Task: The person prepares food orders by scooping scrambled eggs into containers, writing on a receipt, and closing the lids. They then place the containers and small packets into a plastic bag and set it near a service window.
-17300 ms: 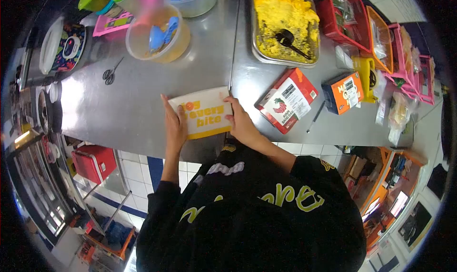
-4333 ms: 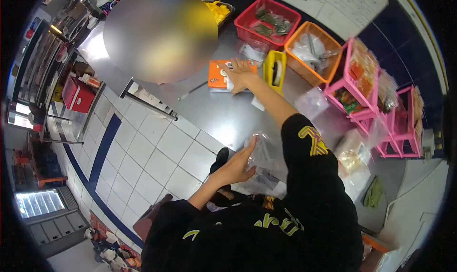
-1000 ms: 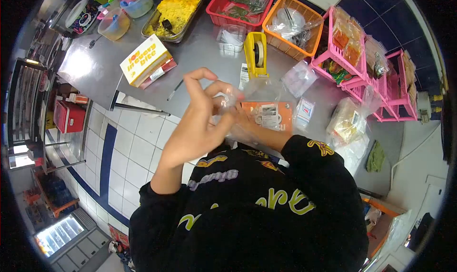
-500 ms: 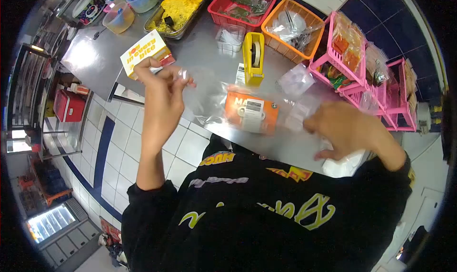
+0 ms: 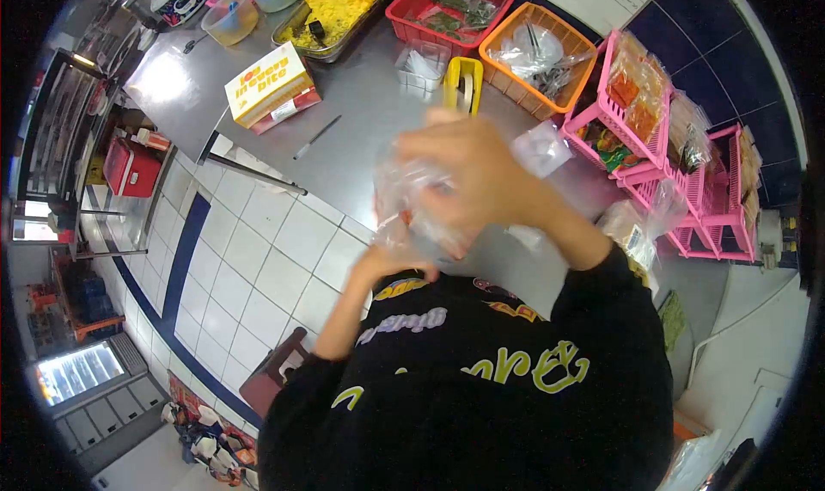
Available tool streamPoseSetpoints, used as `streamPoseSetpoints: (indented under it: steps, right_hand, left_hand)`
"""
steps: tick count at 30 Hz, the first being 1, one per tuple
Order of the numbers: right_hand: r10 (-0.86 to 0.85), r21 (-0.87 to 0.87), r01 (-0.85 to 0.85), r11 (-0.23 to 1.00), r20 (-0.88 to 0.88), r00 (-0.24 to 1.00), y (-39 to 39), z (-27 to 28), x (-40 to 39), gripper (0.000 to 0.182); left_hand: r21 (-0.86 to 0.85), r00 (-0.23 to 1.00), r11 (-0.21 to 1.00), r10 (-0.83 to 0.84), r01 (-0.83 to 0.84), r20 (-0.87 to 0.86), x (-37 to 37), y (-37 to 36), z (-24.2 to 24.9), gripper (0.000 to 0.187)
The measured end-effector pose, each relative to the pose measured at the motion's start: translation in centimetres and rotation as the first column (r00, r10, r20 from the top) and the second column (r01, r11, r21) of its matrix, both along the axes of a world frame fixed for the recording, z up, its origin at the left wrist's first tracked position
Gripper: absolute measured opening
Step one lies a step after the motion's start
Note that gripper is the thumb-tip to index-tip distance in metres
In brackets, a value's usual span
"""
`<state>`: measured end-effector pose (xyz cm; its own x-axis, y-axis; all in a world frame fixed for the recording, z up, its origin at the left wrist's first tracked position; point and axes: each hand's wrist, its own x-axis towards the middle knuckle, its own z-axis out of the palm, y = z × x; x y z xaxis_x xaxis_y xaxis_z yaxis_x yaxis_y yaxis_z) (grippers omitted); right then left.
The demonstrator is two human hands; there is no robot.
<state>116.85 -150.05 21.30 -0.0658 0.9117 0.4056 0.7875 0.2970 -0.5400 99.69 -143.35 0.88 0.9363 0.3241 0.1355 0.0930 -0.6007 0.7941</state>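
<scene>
My right hand [image 5: 485, 168], blurred, reaches over the table's front edge with its fingers curled on a crumpled clear plastic bag [image 5: 402, 180]. Below it, my left hand [image 5: 384, 265] grips the lower part of the same bag. A little orange shows through the plastic between the hands; most of the bag's content is hidden. Just beyond my right hand stands a yellow tape dispenser [image 5: 465, 80], partly covered by the fingers. A pen [image 5: 316, 137] lies on the metal table to the left, near a yellow and white printed box [image 5: 271, 88].
At the back are a tray of yellow shredded food [image 5: 342, 11], a red basket [image 5: 411, 33], an orange basket [image 5: 537, 101] and a small clear container [image 5: 423, 65]. Pink racks [image 5: 638, 138] with packets line the right. A small plastic packet [image 5: 543, 149] lies nearby.
My left hand has come right and down from beside the box, and my right hand has moved left to meet it at the bag. The orange packet no longer shows flat on the table.
</scene>
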Motion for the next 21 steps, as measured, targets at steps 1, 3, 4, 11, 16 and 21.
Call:
streamPoseSetpoints:
  steps: [1, 3, 4, 11, 16, 21]
  right_hand:
    - [0.049, 0.008, -0.051, 0.999, 0.13, 0.99, 1.0, -0.8, -2.0, 0.022]
    - [0.093, -0.076, -0.069, 0.995, 0.387, 0.917, 2.5, -4.7, -8.5, 0.016]
    - [0.101, -0.155, -0.025, 0.988, 0.507, 0.856, 2.4, -6.2, -11.8, 0.015]
    - [0.055, -0.177, -0.061, 0.982, -0.04, 0.998, -8.4, -8.1, -4.8, 0.056]
    - [-0.478, -0.046, 0.476, 0.878, -0.114, 0.871, -14.8, -21.6, -0.9, 0.113]
    - [-0.226, 0.461, 0.292, 0.838, -0.195, 0.955, -8.0, -21.6, 0.2, 0.116]
  left_hand:
    - [-0.058, 1.0, 0.998, -0.02, 0.02, -0.003, 1.0, -2.0, -1.6, 0.11]
    - [-0.003, 0.999, 1.0, 0.014, -0.013, 0.033, 2.3, -4.4, -3.6, 0.104]
    - [0.043, 0.997, 0.997, 0.057, -0.059, 0.05, 2.6, -4.8, -3.8, 0.102]
    - [0.201, 0.809, 0.789, 0.533, -0.581, 0.247, 8.5, -3.7, -5.2, 0.083]
    - [0.156, 0.737, 0.732, 0.601, -0.663, 0.31, 9.7, -0.9, -6.9, 0.069]
    - [-0.862, 0.745, 0.493, 0.617, -0.115, 0.254, 6.8, -0.1, 3.7, 0.027]
